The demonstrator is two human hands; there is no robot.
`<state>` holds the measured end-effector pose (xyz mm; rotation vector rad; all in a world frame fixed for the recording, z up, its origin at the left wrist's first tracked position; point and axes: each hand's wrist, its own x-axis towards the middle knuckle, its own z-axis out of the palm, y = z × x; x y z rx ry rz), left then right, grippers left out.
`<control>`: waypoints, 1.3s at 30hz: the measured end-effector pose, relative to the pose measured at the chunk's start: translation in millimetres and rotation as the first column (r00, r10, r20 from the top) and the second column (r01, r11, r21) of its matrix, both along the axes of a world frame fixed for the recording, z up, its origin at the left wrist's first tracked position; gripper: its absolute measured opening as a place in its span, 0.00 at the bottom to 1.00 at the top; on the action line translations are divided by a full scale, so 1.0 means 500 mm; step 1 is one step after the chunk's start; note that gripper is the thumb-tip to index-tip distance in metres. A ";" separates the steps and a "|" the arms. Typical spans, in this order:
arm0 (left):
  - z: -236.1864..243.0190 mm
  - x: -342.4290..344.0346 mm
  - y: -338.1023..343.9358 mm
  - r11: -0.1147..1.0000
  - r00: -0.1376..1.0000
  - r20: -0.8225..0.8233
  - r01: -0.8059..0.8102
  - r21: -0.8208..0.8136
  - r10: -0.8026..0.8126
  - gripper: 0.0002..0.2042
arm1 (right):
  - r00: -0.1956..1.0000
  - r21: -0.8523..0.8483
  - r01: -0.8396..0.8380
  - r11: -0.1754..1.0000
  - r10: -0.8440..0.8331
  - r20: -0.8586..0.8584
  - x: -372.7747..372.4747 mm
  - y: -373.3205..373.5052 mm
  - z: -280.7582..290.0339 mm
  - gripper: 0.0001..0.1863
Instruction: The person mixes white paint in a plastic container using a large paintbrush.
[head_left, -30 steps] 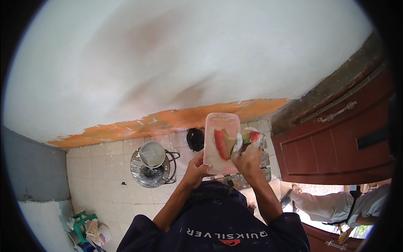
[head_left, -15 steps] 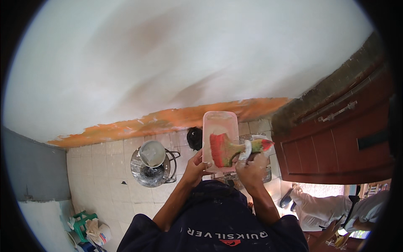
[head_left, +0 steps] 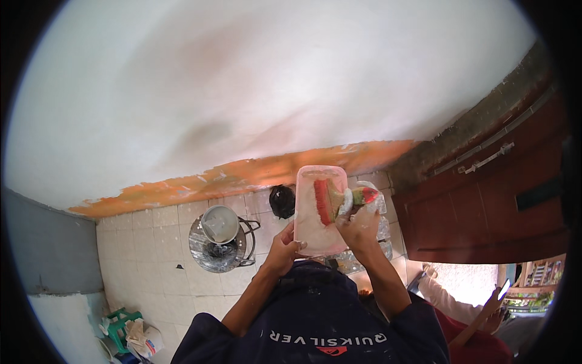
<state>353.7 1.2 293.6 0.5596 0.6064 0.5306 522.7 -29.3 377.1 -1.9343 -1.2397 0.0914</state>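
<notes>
A pale pink rectangular tub with whitish paint in it is held in front of my chest. My left hand is closed on its near left edge, thumb over the rim. My right hand grips a wide paintbrush by its paint-smeared green and red handle. The brush's red bristles point left, over the tub's inside; whether they touch the paint I cannot tell. White paint smears show on my right fingers.
Ahead rises a wall, white above an orange strip. A round stool bears a bucket; beside it lies a black bag. A brown door stands right. Behind it, a person holds a phone. A green stool stands lower left.
My right hand has moved the brush slightly up, its bristles turning more edge-on over the tub. The tub has shifted slightly right and down. At the lower right, the people have changed position.
</notes>
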 end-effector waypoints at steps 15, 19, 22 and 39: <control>0.005 0.000 -0.002 0.999 0.999 0.043 0.006 0.048 -0.008 0.34 | 0.984 0.056 -0.140 0.989 0.133 0.117 0.003 -0.028 -0.018 0.12; 0.009 -0.002 0.002 0.999 0.999 0.000 0.042 0.017 -0.042 0.34 | 0.993 0.053 -0.103 0.993 0.100 0.065 -0.028 -0.040 -0.019 0.05; 0.009 -0.007 0.005 0.999 0.999 0.010 0.033 0.033 -0.034 0.34 | 0.994 -0.017 -0.095 0.995 0.094 -0.064 -0.035 -0.047 -0.004 0.07; 0.014 0.007 -0.009 0.997 0.999 0.051 -0.002 0.071 -0.002 0.33 | 0.999 0.035 -0.023 0.999 0.023 -0.027 -0.048 -0.025 0.017 0.05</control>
